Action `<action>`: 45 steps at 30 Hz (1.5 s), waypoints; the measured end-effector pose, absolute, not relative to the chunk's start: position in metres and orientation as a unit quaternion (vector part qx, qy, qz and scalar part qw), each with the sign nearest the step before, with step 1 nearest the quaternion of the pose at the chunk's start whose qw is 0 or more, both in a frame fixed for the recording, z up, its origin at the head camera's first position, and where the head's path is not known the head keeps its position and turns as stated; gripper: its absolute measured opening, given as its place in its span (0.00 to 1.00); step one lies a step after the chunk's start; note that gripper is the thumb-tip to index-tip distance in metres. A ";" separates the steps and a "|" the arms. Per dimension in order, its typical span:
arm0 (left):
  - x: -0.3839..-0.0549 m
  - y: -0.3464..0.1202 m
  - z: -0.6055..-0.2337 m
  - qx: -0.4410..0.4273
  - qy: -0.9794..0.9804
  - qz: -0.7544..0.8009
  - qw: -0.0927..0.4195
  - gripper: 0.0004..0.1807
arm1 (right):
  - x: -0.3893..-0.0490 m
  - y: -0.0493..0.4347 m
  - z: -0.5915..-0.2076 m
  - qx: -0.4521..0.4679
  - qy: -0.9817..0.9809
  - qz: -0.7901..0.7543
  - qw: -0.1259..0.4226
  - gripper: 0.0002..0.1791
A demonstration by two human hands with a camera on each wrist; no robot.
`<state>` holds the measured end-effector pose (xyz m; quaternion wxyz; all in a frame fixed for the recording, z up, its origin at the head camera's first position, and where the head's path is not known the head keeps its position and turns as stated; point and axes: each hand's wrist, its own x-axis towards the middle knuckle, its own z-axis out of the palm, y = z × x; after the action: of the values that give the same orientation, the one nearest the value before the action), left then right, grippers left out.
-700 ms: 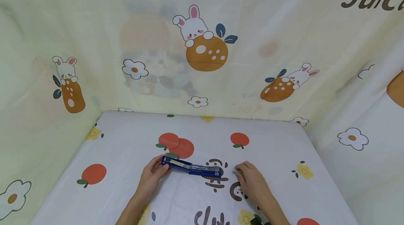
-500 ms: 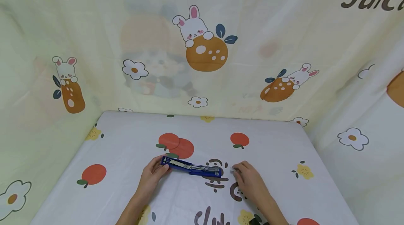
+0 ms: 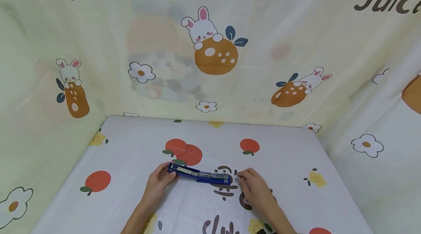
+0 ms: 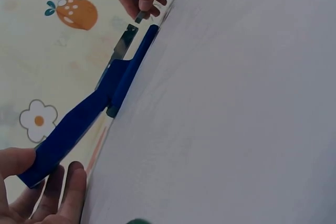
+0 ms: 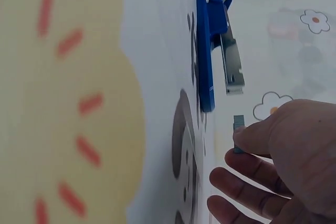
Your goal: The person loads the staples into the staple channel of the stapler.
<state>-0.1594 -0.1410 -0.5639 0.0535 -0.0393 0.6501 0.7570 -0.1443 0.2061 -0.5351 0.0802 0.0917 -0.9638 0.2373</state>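
A blue stapler [image 3: 200, 174] lies across the middle of the table, opened out so its metal magazine shows. My left hand [image 3: 161, 179] grips its left end between thumb and fingers; the left wrist view shows that blue end [image 4: 50, 156] in the grasp. Just off the stapler's right end, my right hand [image 3: 256, 190] pinches a small grey strip of staples [image 5: 239, 124] between thumb and index finger. In the right wrist view the strip stands apart from the end of the magazine [image 5: 232, 66], with a short gap between them. The other right fingers are loosely bent below it.
The table is covered by a white cloth [image 3: 131, 146] printed with fruit, flowers and lettering. A pale printed curtain [image 3: 250, 91] rises behind the table and along both sides.
My right hand has moved left with the staple strip, closer to the stapler's right end. My left hand and the stapler have stayed in place.
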 end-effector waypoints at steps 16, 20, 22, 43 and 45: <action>-0.159 -0.141 -0.564 -0.039 0.650 0.757 0.049 0.26 | -0.146 0.199 -0.541 0.137 -0.951 0.239 0.138 0.10; -0.158 -0.141 -0.566 -0.034 0.654 0.755 0.043 0.26 | -0.146 0.198 -0.541 0.131 -0.952 0.240 0.137 0.10; -0.158 -0.141 -0.567 -0.028 0.657 0.752 0.040 0.26 | -0.146 0.197 -0.541 0.131 -0.951 0.241 0.140 0.10; -0.157 -0.141 -0.565 -0.026 0.654 0.755 0.040 0.25 | -0.144 0.184 -0.534 0.147 -0.946 0.261 0.125 0.11; -0.157 -0.142 -0.565 -0.025 0.655 0.754 0.040 0.25 | -0.144 0.184 -0.534 0.148 -0.947 0.259 0.120 0.11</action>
<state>-0.1569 -0.1415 -0.5651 0.0398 -0.0252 0.6548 0.7543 -0.1438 0.1835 -0.5344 0.1199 0.1475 -0.9470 0.2588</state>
